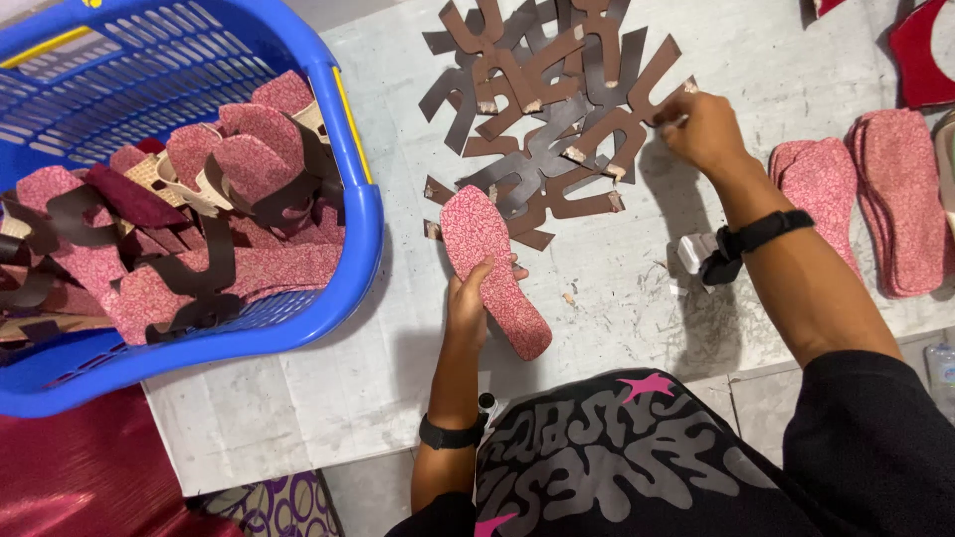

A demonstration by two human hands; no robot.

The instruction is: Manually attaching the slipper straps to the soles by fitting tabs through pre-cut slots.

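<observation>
Looking down from the head camera, we see our left hand (470,298) gripping a pink speckled insole (494,267) that lies tilted on the pale worktable (617,298). The fingers are closed on its near edge, with the thumb pressing across the patterned top and the toe pointing away toward the pile ahead. Our right hand (704,127) reaches out to the heap of brown Y-shaped straps (557,109). Its fingertips are pinched on the tip of one strap (657,75) at the heap's right edge, which has not been lifted clear of the others.

As for progress, we judge the work to be well under way but not finished. The blue basket (348,149) at our left already holds many pink insoles with brown straps (199,229) lying among them. Whether those are joined we cannot tell. To our right, stacks of bare pink insoles (875,199) wait on the table, and the strap heap is large, so plenty remains.

The held insole sits just below the strap heap, well apart from the right fingers and the strap they pinch. A black band circles each wrist, and a small white object (693,251) lies near the right forearm.
</observation>
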